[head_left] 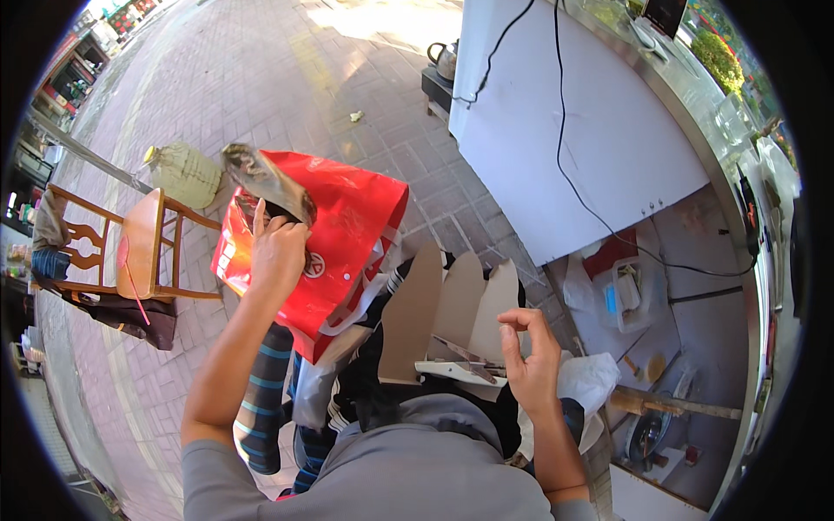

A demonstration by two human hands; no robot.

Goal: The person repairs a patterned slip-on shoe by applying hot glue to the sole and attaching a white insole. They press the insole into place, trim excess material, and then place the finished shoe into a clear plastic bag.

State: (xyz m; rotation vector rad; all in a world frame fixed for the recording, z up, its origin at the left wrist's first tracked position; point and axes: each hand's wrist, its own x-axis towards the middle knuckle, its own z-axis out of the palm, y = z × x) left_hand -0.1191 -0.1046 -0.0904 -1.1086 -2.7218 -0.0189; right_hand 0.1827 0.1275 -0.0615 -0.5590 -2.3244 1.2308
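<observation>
My left hand is at a glossy red bag on my left, its index finger raised and its other fingers curled at the bag's edge. A crumpled, shiny brown-grey piece stands up beside those fingers; its kind is unclear. My right hand is raised over the right side of my lap, thumb and index finger bent with a gap between them and nothing visible in them. Between my hands sits an opened cardboard box with tall beige flaps. A slim metal tool and a white piece lie at its near end.
A wooden chair with dark cloth on it stands at the left, near a large pale bottle. To the right rises a white counter panel with hanging black cables. Below it are a clear plastic tub and a wooden stick.
</observation>
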